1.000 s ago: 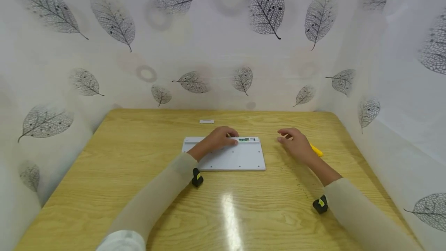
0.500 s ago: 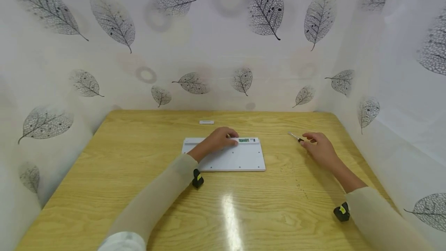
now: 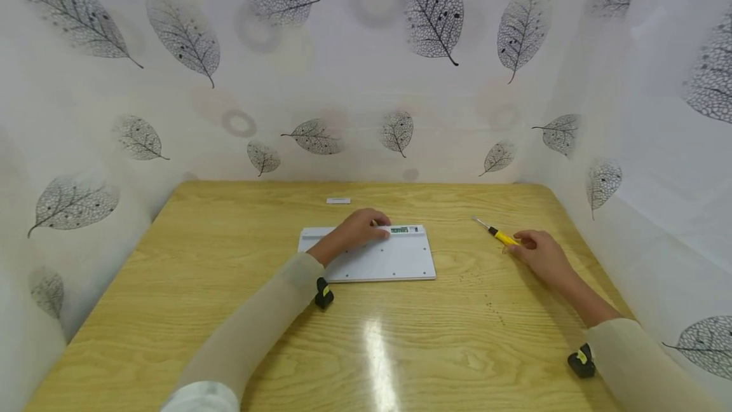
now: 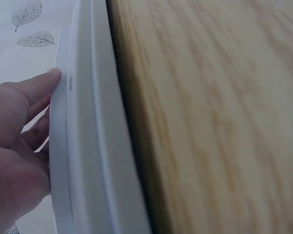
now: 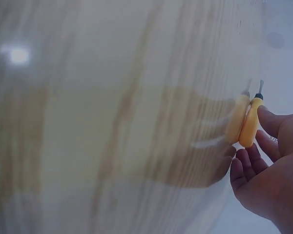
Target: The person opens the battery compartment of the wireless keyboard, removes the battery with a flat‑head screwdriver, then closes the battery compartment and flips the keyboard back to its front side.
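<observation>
A white keyboard (image 3: pixel 377 266) lies underside up on the table, with small dark screw spots. In its raised back bar, a green battery (image 3: pixel 399 230) shows in an uncovered slot. My left hand (image 3: pixel 357 229) grips that bar, thumb on the near side, fingers over the far edge; the left wrist view shows the thumb against the white edge. To the right, a screwdriver (image 3: pixel 503 236) with a yellow handle lies on the table, its tip pointing away to the left. My right hand (image 3: pixel 543 256) is at the handle's end, thumb touching it, other fingers loosely bent beside it.
A small white strip (image 3: pixel 338 201) lies near the back of the wooden table (image 3: pixel 229 240). Tiny dark specks dot the surface right of the keyboard. Leaf-patterned sheeting (image 3: pixel 343 81) rises behind the table and along both sides.
My right hand has moved right and toward me along the screwdriver to its handle, uncovering the shaft. The screwdriver stays in place. My left hand and the keyboard have not visibly moved.
</observation>
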